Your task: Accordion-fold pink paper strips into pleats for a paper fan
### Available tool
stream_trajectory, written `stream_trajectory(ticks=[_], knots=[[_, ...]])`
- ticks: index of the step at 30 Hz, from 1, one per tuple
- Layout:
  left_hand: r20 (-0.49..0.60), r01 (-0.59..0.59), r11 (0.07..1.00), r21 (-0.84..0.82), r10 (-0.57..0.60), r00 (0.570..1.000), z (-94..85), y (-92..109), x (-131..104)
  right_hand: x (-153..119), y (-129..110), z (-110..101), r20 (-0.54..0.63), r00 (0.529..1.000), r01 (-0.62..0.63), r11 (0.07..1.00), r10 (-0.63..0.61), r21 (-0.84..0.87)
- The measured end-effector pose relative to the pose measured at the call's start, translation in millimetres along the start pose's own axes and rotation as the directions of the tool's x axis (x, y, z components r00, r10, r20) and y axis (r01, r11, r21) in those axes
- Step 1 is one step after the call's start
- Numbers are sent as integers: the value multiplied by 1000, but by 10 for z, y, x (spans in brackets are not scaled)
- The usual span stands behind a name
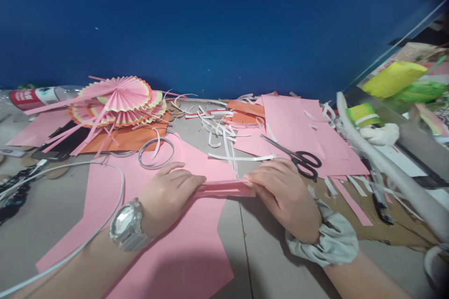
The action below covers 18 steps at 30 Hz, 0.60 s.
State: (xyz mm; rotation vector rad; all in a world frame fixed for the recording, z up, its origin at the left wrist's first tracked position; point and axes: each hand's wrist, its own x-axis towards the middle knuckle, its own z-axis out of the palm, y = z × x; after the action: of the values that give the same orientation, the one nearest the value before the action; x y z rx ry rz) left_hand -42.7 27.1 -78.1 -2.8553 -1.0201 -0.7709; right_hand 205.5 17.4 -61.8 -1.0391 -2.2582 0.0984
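Observation:
A narrow folded strip of pink paper [226,188] stretches between my two hands. My left hand [171,196], with a clear watch at its wrist, pinches the strip's left end. At the other end, my right hand [284,191] grips the strip between thumb and fingers; a grey scrunchie is round that wrist. Beneath my left hand lies a large pink paper sheet [175,252]. Black-handled scissors [303,161] rest just beyond my right hand. A roll of tape [156,153] sits on the pink sheet past my left hand.
Pleated paper rosettes [119,100] in pink, orange and cream are piled at the back left, near a bottle [38,96]. White paper scraps [217,126] and pink sheets [291,121] lie behind. A utility knife [380,201] is at right. A white cable [121,191] crosses the left side.

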Motion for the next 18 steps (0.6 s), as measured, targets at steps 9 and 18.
stream_trajectory(ticks=[9,18], knots=[[-19,60,998,-8,-60,998,-43,-76,9,-17,172,-106,-80,993,-89,994,83,-64],[161,413,826,-384,-380,911,-96,-79,41,12,150,-147,106,857,-511,805,504,302]])
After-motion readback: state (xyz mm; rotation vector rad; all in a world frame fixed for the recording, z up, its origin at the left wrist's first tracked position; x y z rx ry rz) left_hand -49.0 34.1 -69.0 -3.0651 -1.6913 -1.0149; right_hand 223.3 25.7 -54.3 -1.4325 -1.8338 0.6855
